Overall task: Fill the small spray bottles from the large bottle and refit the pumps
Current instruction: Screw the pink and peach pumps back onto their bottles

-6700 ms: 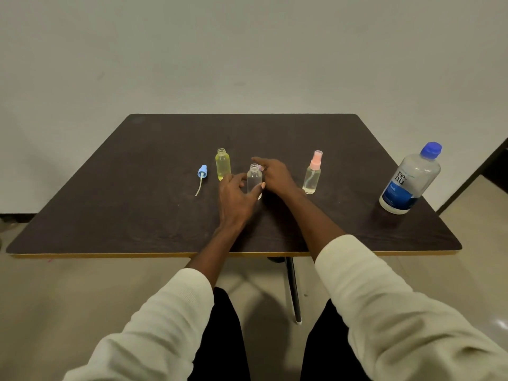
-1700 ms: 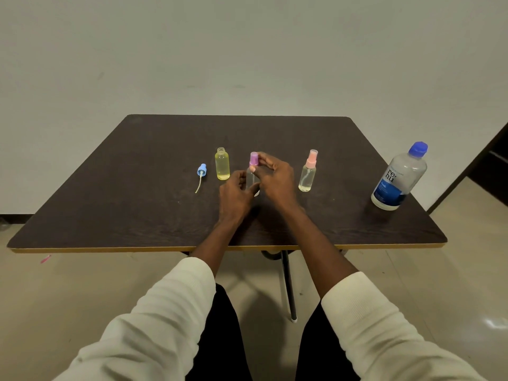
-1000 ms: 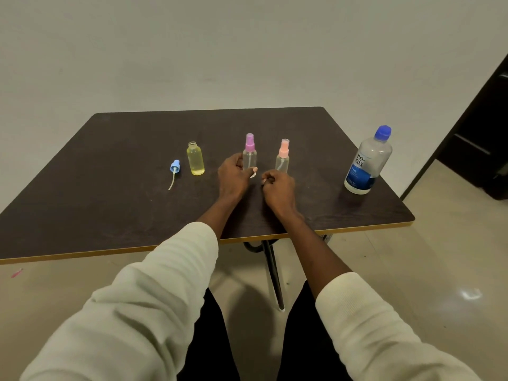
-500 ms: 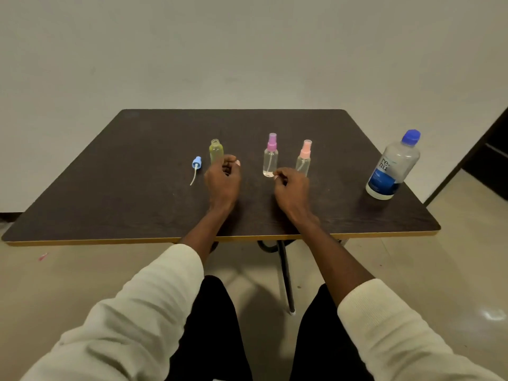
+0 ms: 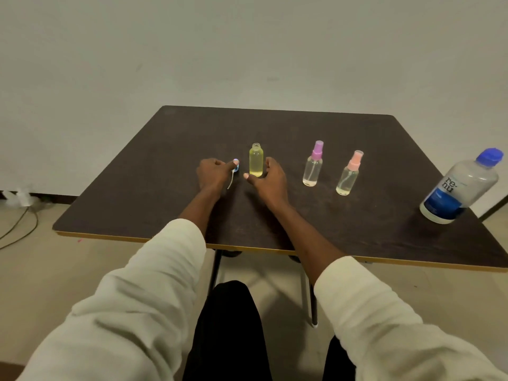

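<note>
While your left hand [image 5: 213, 174] pinches the small blue spray pump [image 5: 235, 168] left of centre | right hand [image 5: 268, 178] relaxed, unclenched beside the open yellow plastic bottle [image 5: 256, 160] | bottle looks light, tippy: grip its body | pump tube thin, bendy: hold the collar.

A dark table [image 5: 165, 166] fills the middle of the view, its yellow-edged near side toward six o'clock. Near the centre stands an open-necked yellow bottle [image 5: 256, 160]. The left hand [image 5: 213, 174], at its nine o'clock, pinches a blue pump [image 5: 235, 166] whose thin tube trails toward six. The right hand [image 5: 268, 177] curls just beside the yellow bottle at its four o'clock; contact is unclear. At three o'clock stand a purple-capped spray bottle [image 5: 314, 165] and a pink-capped spray bottle [image 5: 349, 174], upright, apart. The large bottle [image 5: 461, 188], blue-capped, tilts at the far three o'clock edge.
</note>
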Action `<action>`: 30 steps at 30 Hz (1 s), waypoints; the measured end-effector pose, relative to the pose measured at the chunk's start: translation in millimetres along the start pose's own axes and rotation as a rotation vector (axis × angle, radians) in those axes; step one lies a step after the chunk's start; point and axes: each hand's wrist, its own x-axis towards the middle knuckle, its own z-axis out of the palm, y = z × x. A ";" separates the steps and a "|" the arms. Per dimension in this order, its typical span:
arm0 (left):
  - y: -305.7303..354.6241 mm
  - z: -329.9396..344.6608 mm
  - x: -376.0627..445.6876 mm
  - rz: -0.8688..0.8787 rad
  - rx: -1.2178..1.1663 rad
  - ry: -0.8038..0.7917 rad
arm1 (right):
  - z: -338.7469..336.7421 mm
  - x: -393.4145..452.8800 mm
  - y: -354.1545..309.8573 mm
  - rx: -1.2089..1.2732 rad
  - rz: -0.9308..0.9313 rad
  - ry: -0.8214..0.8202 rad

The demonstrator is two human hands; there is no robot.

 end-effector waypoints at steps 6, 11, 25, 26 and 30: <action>1.8 16.0 19.3 -0.078 0.137 -0.023 | 7.3 13.7 -2.6 0.073 -0.001 -0.002; 3.3 10.4 20.0 -0.133 -0.174 -0.071 | 7.0 13.9 0.8 0.071 0.002 -0.020; 74.2 -1.9 -20.5 0.230 -0.791 -0.166 | -10.7 -15.2 5.2 0.115 -0.053 -0.076; 74.3 -0.4 -23.3 0.233 -0.800 -0.180 | -11.7 -16.5 4.7 0.116 -0.047 -0.081; 72.3 4.6 -32.3 0.244 -0.824 -0.228 | -15.2 -20.4 3.2 0.125 -0.041 -0.107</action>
